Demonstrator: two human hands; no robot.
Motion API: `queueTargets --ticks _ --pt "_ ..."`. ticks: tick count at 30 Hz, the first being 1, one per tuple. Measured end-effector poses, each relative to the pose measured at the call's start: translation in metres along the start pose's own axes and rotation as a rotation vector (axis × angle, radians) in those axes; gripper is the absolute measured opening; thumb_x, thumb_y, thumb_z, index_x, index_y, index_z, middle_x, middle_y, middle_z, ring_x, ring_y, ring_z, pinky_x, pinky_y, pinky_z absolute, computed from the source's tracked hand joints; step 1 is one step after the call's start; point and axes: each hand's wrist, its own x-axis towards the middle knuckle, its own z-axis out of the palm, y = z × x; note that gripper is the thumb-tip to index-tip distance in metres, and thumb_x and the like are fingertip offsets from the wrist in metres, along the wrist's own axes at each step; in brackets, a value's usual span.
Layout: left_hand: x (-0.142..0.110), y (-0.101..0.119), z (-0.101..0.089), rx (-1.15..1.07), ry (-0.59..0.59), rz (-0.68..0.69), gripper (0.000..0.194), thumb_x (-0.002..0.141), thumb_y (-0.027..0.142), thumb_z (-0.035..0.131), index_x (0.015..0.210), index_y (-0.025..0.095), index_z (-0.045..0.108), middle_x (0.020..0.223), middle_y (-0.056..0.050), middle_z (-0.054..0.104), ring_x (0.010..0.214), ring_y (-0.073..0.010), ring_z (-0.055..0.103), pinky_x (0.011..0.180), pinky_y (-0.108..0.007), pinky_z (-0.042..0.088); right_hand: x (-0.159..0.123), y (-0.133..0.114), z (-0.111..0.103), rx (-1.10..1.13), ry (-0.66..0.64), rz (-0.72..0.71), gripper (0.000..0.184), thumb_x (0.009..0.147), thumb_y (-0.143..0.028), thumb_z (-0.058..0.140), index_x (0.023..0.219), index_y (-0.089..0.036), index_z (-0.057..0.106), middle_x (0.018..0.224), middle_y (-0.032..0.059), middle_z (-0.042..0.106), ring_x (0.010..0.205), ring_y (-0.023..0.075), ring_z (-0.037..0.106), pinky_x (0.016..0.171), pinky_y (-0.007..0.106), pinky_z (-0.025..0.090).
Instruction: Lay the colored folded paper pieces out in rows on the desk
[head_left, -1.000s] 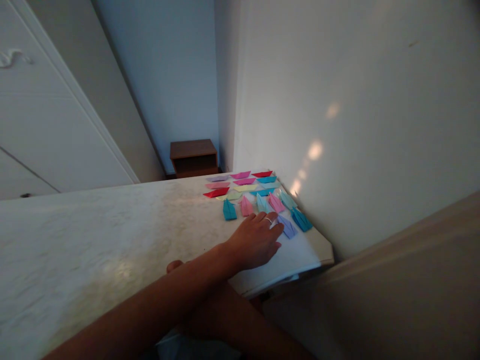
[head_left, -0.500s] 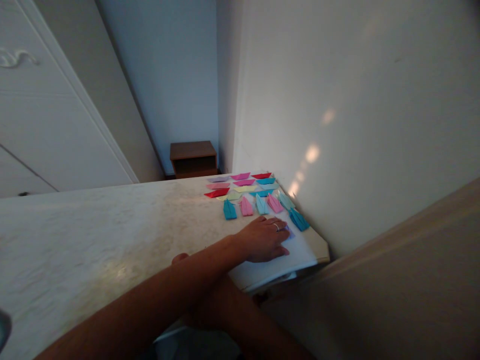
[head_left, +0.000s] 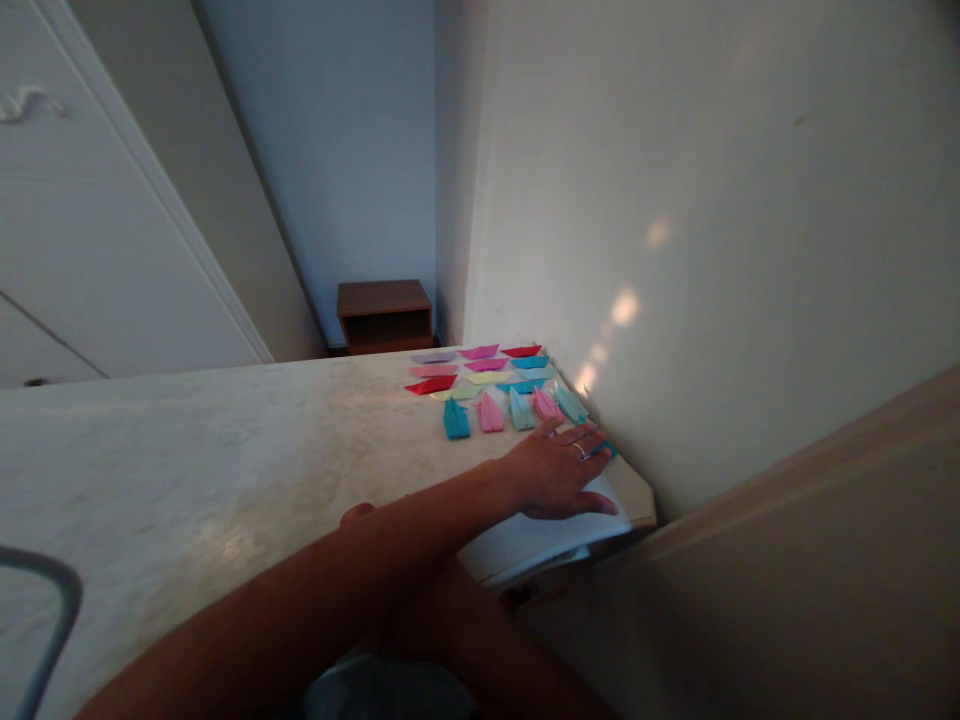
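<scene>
My left hand lies palm down at the right end of the table, fingers stretched and apart, a ring on one of them. Its fingertips cover most of a dark blue folded paper boat. Just beyond stands a row of paper boats: a teal one, a pink one, a pale blue one and others. Behind these lie several more, among them a red boat. My right hand is mostly hidden under the crossing left forearm; only a fingertip shows.
The pale marbled table ends at a cut corner beside the wall. A brown open cabinet stands on the floor beyond. White furniture rises at the left. A grey curved bar juts in at lower left.
My left hand has slid right and spread its fingers, now covering much of the dark blue boat. A purple paper piece seen under its fingers before is hidden. The right hand has hardly moved.
</scene>
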Motion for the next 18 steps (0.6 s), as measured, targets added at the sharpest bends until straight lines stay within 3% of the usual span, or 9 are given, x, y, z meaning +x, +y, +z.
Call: queueTargets --ticks 3,8,12,18 --pt "0.005 0.001 0.005 -0.015 0.003 0.02 0.074 0.093 0.065 0.034 0.143 0.01 0.039 0.15 -0.014 0.038 0.142 -0.0269 0.027 0.111 -0.051 0.023 -0.001 0.0 0.001 0.03 -0.015 0.032 0.037 0.081 -0.024 0.055 0.116 -0.015 0.048 0.116 0.0099 0.059 0.093 0.0187 0.062 0.087 0.028 0.05" --pt "0.004 -0.001 0.014 -0.013 0.058 0.057 0.071 0.095 0.065 0.028 0.134 0.009 0.049 0.143 -0.015 0.047 0.136 -0.027 0.037 0.109 -0.05 0.025 -0.002 -0.003 -0.003 0.024 -0.033 0.093 0.029 0.085 -0.023 0.053 0.112 -0.012 0.05 0.11 0.0097 0.063 0.093 0.0179 0.062 0.096 0.028 0.047" --pt "0.002 -0.004 0.016 -0.022 0.128 0.092 0.069 0.095 0.064 0.029 0.135 0.01 0.048 0.14 -0.015 0.05 0.132 -0.0263 0.043 0.109 -0.046 0.027 -0.001 -0.005 -0.006 -0.022 -0.025 0.061 0.033 0.082 -0.023 0.057 0.112 -0.012 0.052 0.112 0.0094 0.063 0.093 0.0183 0.062 0.091 0.027 0.049" --pt "0.0 -0.007 0.015 -0.02 0.079 0.113 0.066 0.096 0.062 0.032 0.129 0.009 0.053 0.14 -0.017 0.049 0.132 -0.0271 0.043 0.109 -0.045 0.028 -0.003 0.002 0.012 0.064 0.043 0.043 0.035 0.08 -0.022 0.06 0.113 -0.015 0.051 0.114 0.009 0.062 0.089 0.0185 0.061 0.098 0.027 0.044"
